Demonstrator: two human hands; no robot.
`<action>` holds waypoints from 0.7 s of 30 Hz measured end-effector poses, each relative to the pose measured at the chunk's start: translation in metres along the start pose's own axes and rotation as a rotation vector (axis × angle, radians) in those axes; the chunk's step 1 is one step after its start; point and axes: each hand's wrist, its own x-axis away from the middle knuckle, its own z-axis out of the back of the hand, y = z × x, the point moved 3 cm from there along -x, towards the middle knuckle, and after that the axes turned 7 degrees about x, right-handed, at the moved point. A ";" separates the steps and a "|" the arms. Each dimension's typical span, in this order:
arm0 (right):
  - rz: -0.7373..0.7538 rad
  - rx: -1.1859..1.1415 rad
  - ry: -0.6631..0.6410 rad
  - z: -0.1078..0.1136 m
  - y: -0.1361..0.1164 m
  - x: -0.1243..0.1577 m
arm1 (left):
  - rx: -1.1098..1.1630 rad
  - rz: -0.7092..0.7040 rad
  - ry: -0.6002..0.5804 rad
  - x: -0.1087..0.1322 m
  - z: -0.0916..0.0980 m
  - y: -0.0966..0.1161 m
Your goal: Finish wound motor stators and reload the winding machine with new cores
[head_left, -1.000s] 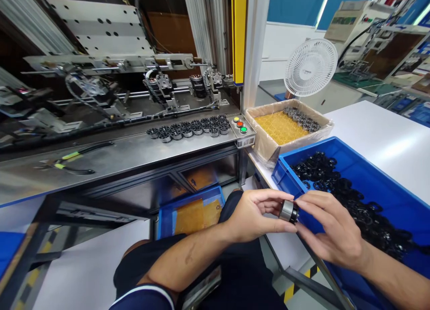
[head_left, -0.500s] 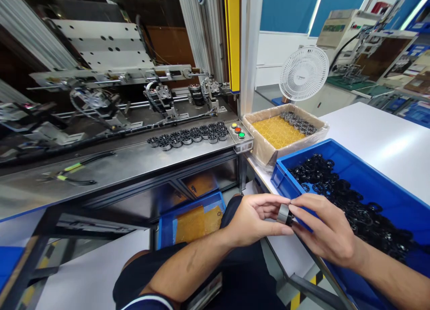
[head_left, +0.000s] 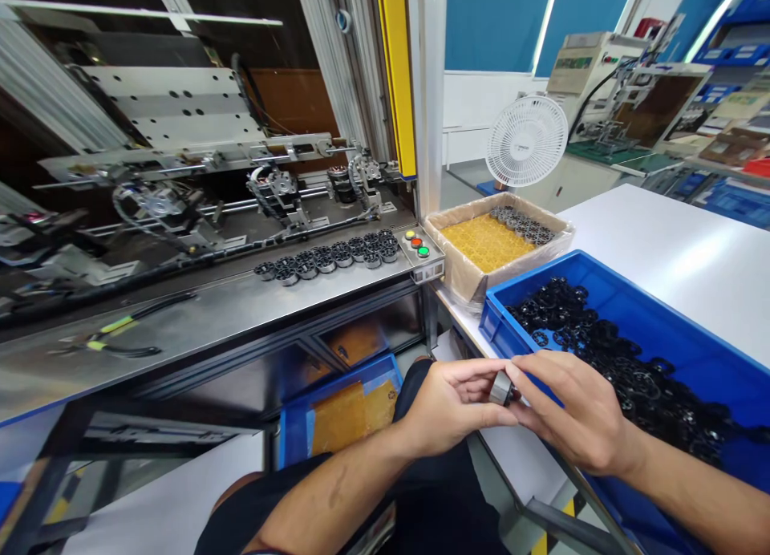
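A short silver metal ring with a black part at its edge [head_left: 500,387] is held between my two hands, over the gap by the white table's near edge. My left hand [head_left: 448,403] grips it from the left, with the thumb below and the fingers curled behind it. From the other side my right hand [head_left: 581,415] closes on it, its fingertips touching the ring and the black part. The fingers partly cover the piece, so its inner shape is hidden. Beside my right hand stands a blue bin [head_left: 655,298] with many black plastic ring-shaped parts [head_left: 607,354].
Several metal-and-black rings [head_left: 325,258] line the machine's ledge beside a button box [head_left: 423,252]. Pliers [head_left: 114,330] lie farther left. A plastic-lined carton [head_left: 463,278] holds similar rings and yellow sheeting. A lower blue tray [head_left: 294,427] sits under the ledge.
The camera view has shifted slightly, so the surroundings sit lower and farther left. Both hands still hold the ring, which looks a little more tilted, and the right fingers have closed slightly around it.
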 end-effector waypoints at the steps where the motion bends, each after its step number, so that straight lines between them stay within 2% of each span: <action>1: -0.011 -0.022 -0.004 -0.001 0.001 -0.001 | -0.046 -0.030 -0.027 0.001 -0.001 0.002; 5: -0.256 -0.214 -0.048 -0.005 0.011 -0.003 | -0.365 -0.214 -0.134 0.008 -0.006 0.011; 7: -0.378 -0.341 -0.088 -0.007 0.022 -0.002 | -0.426 -0.214 -0.162 0.008 -0.006 0.012; 9: -0.518 -0.452 -0.143 -0.009 0.043 0.006 | -0.358 -0.168 -0.150 0.005 -0.003 0.012; 11: -0.740 -0.377 -0.217 -0.013 0.076 0.024 | -0.276 -0.155 -0.091 0.000 0.003 0.015; 13: -0.954 -0.117 -0.335 -0.020 0.113 0.052 | -0.266 -0.180 -0.014 -0.007 0.011 0.019; 16: -1.012 -0.036 -0.596 -0.047 0.143 0.096 | -0.306 -0.212 0.063 -0.016 0.023 0.022; 19: -0.983 -0.067 -0.803 -0.079 0.140 0.130 | -0.274 -0.178 0.127 -0.020 0.029 0.018; 21: -0.980 -0.037 -0.874 -0.095 0.130 0.145 | -0.230 -0.137 0.178 -0.018 0.030 0.013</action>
